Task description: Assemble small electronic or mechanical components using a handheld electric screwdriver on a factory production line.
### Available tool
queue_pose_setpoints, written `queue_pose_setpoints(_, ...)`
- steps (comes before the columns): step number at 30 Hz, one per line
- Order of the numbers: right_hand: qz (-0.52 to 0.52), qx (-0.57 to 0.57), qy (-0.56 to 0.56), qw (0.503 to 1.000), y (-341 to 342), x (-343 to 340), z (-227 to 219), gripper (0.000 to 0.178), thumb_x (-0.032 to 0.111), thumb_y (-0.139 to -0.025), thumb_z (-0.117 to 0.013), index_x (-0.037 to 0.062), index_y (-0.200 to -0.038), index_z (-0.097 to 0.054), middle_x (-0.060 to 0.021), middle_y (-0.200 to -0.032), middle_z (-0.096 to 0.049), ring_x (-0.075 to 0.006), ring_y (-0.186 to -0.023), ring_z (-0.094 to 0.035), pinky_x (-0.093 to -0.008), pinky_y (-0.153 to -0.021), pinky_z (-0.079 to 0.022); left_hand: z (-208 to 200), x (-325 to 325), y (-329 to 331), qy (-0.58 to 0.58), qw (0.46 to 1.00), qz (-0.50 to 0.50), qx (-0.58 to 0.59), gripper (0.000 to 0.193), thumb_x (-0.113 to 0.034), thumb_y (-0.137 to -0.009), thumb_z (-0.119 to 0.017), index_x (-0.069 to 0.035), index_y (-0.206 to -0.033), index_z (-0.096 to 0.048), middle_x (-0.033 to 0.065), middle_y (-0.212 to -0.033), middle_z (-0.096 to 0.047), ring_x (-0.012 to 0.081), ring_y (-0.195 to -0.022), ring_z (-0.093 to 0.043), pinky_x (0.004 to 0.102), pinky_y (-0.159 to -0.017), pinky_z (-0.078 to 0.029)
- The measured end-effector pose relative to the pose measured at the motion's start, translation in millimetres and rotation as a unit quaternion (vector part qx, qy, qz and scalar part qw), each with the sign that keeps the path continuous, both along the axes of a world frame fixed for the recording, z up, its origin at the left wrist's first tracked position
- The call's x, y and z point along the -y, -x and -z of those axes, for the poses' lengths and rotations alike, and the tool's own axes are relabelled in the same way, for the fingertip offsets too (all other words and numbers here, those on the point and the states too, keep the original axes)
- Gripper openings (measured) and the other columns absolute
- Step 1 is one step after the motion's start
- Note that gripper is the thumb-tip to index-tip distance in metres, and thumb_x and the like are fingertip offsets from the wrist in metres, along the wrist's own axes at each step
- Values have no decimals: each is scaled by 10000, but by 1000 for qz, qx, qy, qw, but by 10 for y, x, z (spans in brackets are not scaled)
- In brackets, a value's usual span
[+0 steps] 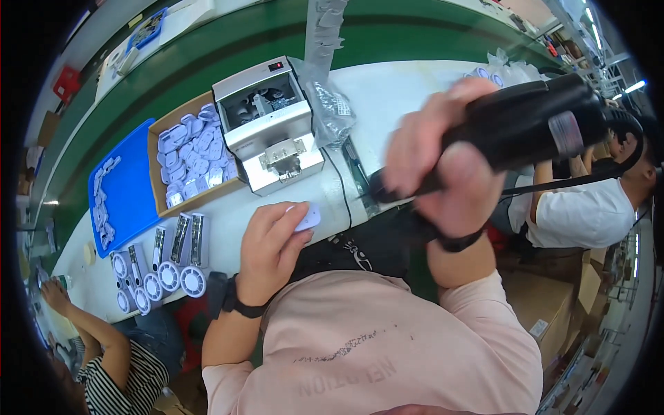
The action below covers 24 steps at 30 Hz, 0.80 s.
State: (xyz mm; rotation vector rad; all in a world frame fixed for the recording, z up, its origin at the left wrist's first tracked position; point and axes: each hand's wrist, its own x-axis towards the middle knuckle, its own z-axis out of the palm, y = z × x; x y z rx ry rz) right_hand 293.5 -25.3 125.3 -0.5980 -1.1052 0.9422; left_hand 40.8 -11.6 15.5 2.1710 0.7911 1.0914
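My left hand (268, 245) pinches a small pale lilac plastic cover (309, 218) between thumb and fingers, just above the table's near edge. Raised at the right, my right hand (449, 152) is wrapped round a black electric screwdriver (529, 114); motion blurs the fingers. The screwdriver's narrow end slants down toward the left, apart from the cover, and a black cable leaves its back end. Beyond my left hand stands a metal screw feeder (270, 128) with loose small dark parts in its open top.
A cardboard box (153, 166) full of lilac covers stands left of the feeder, beside a blue tray (135, 200) with a row of small pale parts. Several lilac fan-like units (168, 275) line the table's near left. Clear plastic bags (328, 107) lie by the feeder. Other people sit on both sides.
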Motion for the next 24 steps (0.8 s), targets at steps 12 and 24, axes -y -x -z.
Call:
queue_pose_setpoints(12,425,526,360,642,-2468,1014,1778,537,140,-901,-815,14,-1383,-613,-3,-939,-683,-141,-752,-644,-306,-678,-531,-111,-22,679,-113,899,-32,-423,443,-215,-884,-789,-151,-1315,-711,70,-953,-643,276,-978,-628,387,-870,-476)
queue_pose_setpoints(24,412,406,215,787,-1204,911,640,518,0,-839,-883,-2,-1298,-642,-63,-1117,-702,-164,-1004,-668,-331,-907,-560,-152,-1610,608,-47,879,-111,-461,268,-251,-906,-748,-35,-1065,-737,198,-972,-758,398,-965,-730,525,-816,-582)
